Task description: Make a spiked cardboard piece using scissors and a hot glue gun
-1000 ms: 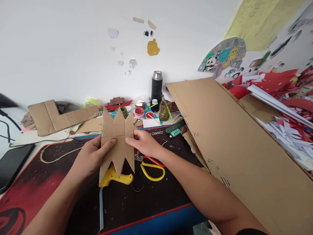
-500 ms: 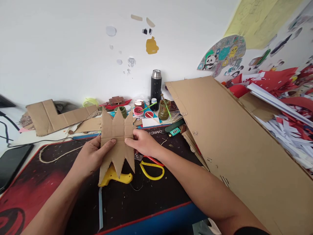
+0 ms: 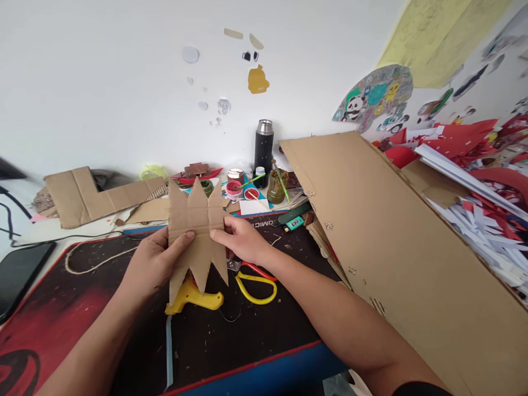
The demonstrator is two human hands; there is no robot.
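Holding a spiked cardboard cutout (image 3: 197, 236) upright above the desk (image 3: 61, 308), both hands closed on it: left hand (image 3: 154, 264) pinching its 9 o'clock edge, thumb pressing on the front face, and right hand (image 3: 243, 242) pinching its 3 o'clock edge likewise. Pointing three spikes toward 12 o'clock and three toward 6 o'clock, with a plain band across the middle. Lying on the desk just under the lower spikes, a yellow glue gun (image 3: 193, 298); at 4 o'clock of the cutout, yellow-handled scissors (image 3: 258, 286), close under the right wrist. Leaning at 3 o'clock, well apart, a large cardboard sheet (image 3: 391, 242). Standing at 1 o'clock by the wall, a black flask (image 3: 264, 146) among paint pots (image 3: 235, 188).
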